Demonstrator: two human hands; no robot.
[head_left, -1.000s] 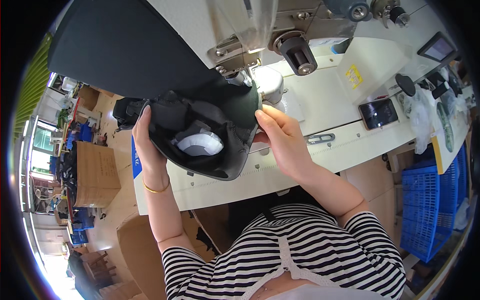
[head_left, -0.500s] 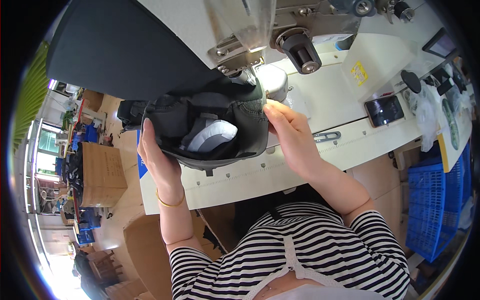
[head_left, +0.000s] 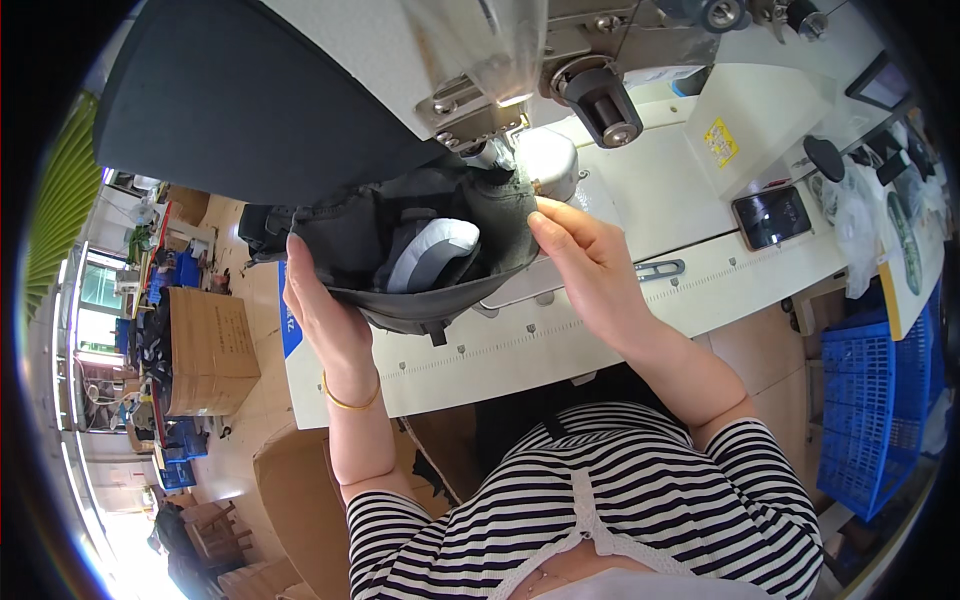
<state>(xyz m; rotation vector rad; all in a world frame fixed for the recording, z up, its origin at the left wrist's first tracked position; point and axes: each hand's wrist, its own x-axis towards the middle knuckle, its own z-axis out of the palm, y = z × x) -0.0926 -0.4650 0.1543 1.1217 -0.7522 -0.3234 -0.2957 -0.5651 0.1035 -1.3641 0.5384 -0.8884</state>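
The dark bag (head_left: 420,250) is held between both hands under the sewing machine (head_left: 480,90): left hand (head_left: 325,315) clamped beneath, right hand (head_left: 585,265) pinching its edge.

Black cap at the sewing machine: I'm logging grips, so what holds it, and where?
Both hands hold the black cap: left hand cups its left underside, right hand pinches its right rim by the needle.

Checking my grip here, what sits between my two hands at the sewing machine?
In the head view, the dark fabric pouch with a white curved insert spans the gap between left hand and right hand; both grip it.
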